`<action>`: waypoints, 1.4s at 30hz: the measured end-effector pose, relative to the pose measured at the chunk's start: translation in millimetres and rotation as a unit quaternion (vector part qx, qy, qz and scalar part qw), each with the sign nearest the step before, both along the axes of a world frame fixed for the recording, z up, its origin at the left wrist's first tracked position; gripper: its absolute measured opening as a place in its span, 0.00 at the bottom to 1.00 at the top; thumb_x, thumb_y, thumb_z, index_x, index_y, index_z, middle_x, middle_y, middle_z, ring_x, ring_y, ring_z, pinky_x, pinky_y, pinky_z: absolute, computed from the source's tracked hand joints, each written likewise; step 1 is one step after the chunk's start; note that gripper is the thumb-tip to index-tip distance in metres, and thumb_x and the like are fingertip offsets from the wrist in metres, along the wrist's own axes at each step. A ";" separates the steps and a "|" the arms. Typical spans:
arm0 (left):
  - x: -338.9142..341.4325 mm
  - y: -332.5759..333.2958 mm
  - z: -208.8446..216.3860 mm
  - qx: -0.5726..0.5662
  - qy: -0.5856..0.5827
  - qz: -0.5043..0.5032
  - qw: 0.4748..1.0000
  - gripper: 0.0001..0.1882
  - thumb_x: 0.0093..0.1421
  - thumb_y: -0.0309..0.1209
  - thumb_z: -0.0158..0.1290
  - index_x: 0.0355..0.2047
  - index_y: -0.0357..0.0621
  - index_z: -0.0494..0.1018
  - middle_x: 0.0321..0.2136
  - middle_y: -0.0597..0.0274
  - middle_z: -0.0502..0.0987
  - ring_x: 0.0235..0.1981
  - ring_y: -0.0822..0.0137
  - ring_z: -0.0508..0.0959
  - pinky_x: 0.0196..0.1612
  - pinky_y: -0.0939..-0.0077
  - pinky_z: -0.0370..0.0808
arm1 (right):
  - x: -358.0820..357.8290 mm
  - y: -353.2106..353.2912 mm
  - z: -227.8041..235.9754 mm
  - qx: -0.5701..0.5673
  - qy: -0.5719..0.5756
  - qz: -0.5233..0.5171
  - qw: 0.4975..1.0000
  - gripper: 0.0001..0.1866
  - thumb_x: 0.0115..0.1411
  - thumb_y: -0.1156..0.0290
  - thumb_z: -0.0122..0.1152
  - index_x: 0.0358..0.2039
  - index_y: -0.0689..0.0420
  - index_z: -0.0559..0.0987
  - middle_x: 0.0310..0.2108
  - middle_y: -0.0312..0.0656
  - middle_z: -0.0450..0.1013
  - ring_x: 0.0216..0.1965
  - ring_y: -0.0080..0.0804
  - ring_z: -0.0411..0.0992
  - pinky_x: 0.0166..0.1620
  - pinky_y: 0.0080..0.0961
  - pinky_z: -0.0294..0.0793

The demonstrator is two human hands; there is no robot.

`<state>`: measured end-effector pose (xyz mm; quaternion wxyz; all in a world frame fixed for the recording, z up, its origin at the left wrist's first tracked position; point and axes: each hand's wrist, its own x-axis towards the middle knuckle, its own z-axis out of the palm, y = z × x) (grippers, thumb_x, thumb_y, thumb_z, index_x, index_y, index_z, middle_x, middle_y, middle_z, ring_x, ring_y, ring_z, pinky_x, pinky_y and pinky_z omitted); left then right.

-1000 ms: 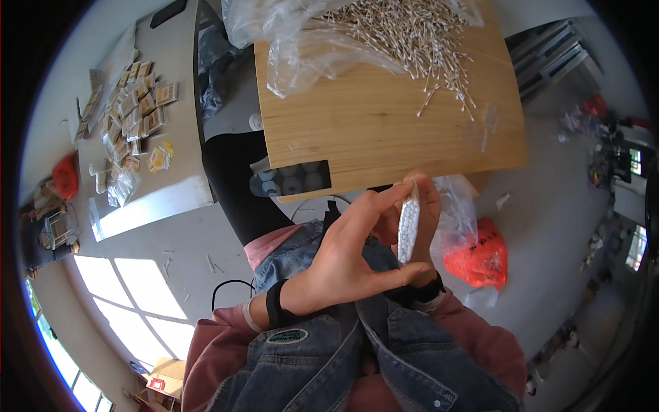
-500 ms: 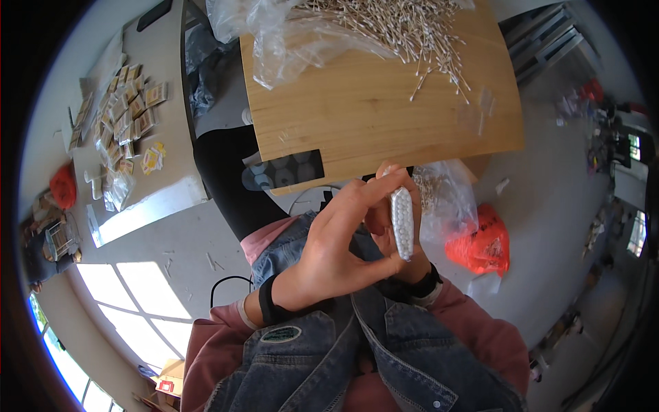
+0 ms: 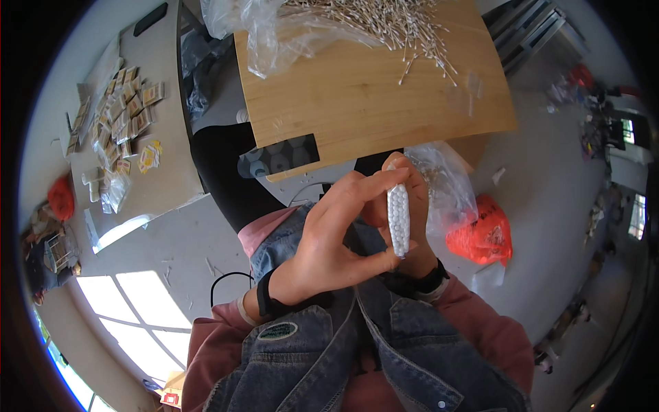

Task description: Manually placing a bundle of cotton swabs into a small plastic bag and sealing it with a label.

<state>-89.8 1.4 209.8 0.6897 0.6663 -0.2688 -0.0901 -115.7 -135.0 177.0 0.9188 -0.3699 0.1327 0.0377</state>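
Both my hands grip a flat packet of cotton swabs [image 3: 399, 220] in front of my chest, its row of packed white tips facing up. My left hand [image 3: 329, 233] spans the packet from the left, with the forefinger at its far end and the thumb at its near end. Behind and to the right, the fingers of my right hand [image 3: 416, 196] close round the other side and are partly hidden. On the wooden table [image 3: 384, 103] beyond lies a large heap of loose cotton swabs [image 3: 384, 20], beside a crumpled clear plastic bag [image 3: 268, 34].
A grey side table [image 3: 154, 41] at the left bears a pile of filled packets [image 3: 127, 110] and yellow cards [image 3: 149, 156]. A dark patterned pad [image 3: 281, 158] lies at the wooden table's near edge. Right of my hands are a clear bag [image 3: 449, 192] and a red plastic bag [image 3: 484, 233].
My view has shifted slightly, so the table sits a little higher and further left. The packet stays between my hands, with its tip-covered face showing more fully now.
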 end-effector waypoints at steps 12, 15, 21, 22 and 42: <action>-67.9 26.3 -14.5 0.018 -0.023 0.092 0.995 0.36 0.37 0.23 0.67 0.50 0.39 0.69 0.42 0.59 0.68 0.33 0.71 0.71 0.33 0.82 0.70 | -69.8 28.3 -15.8 -0.028 0.035 0.013 0.999 0.13 0.68 0.60 0.44 0.31 0.54 0.71 0.25 0.32 0.71 0.25 0.15 0.70 0.27 0.14 0.71; -80.9 30.9 -35.1 -0.042 0.095 0.035 0.994 0.43 0.35 0.34 0.74 0.52 0.39 0.66 0.44 0.56 0.70 0.45 0.66 0.72 0.46 0.73 0.71 | -80.7 38.4 -11.7 -0.036 0.170 -0.027 0.984 0.13 0.64 0.61 0.51 0.38 0.58 0.73 0.24 0.33 0.71 0.20 0.18 0.69 0.22 0.12 0.67; -93.0 46.3 -56.7 0.003 0.006 0.024 1.000 0.33 0.40 0.28 0.69 0.48 0.38 0.70 0.38 0.58 0.74 0.38 0.66 0.74 0.41 0.76 0.71 | -109.6 28.7 -38.6 -0.034 0.081 0.108 0.990 0.18 0.66 0.58 0.47 0.43 0.62 0.72 0.34 0.40 0.74 0.34 0.25 0.75 0.37 0.21 0.76; -94.9 48.0 -60.2 0.007 0.001 0.035 0.999 0.28 0.41 0.25 0.68 0.45 0.39 0.73 0.33 0.60 0.75 0.31 0.68 0.74 0.32 0.78 0.71 | -112.4 26.1 -46.6 -0.030 0.082 0.106 0.991 0.18 0.66 0.58 0.47 0.43 0.62 0.72 0.34 0.40 0.74 0.34 0.25 0.75 0.37 0.21 0.76; -108.7 35.3 -90.8 0.004 -0.011 0.152 0.988 0.23 0.42 0.22 0.68 0.35 0.38 0.67 0.26 0.62 0.70 0.24 0.75 0.69 0.27 0.84 0.65 | -78.8 65.3 -101.3 0.202 0.118 0.012 0.972 0.32 0.66 0.41 0.28 0.13 0.49 0.57 0.10 0.29 0.50 0.13 0.20 0.47 0.16 0.17 0.51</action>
